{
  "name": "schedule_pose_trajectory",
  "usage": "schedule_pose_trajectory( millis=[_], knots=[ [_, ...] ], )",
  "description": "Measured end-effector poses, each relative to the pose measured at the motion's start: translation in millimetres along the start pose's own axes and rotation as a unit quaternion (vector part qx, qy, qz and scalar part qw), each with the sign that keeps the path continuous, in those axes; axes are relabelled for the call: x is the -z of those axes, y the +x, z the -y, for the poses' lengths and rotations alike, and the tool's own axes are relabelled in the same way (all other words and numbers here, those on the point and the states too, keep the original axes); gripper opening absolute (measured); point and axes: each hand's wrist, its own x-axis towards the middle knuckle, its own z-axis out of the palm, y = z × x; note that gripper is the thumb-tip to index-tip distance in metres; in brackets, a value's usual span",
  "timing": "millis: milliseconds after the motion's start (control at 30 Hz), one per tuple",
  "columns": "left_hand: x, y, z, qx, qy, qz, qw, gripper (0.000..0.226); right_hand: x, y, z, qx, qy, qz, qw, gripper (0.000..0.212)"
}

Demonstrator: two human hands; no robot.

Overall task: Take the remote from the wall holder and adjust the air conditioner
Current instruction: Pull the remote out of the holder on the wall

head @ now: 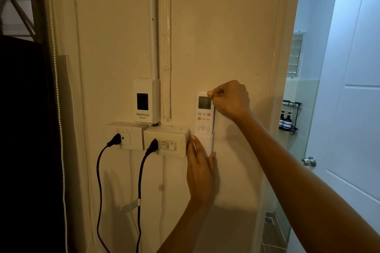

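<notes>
A white remote (pixel 203 117) with a grey screen and coloured buttons stands upright in a white wall holder (pixel 208 143) on the cream wall. My right hand (pixel 230 99) pinches the remote's top right corner between thumb and fingers. My left hand (pixel 200 167) wraps around the lower part of the holder from below and from the left. The remote's lower end is hidden inside the holder. No air conditioner is in view.
Left of the holder are a switch-and-socket box (pixel 167 140) and a second socket (pixel 126 136), each with a black plug and cord. A National breaker box (pixel 146 100) sits above. To the right a white door (pixel 349 92) stands open on a bathroom.
</notes>
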Motion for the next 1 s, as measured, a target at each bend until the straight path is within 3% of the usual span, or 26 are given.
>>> schedule_pose_trajectory(
  millis=[600, 1000],
  knots=[
    [10, 3, 1, 0.006, -0.064, 0.013, 0.998, 0.068, 20, 18, 22, 0.031, 0.025, 0.014, 0.999, 0.027],
    [20, 6, -1, 0.02, -0.096, 0.027, 0.995, 0.07, 55, 24, 26, -0.063, 0.132, 0.034, 0.989, 0.025]
  ],
)
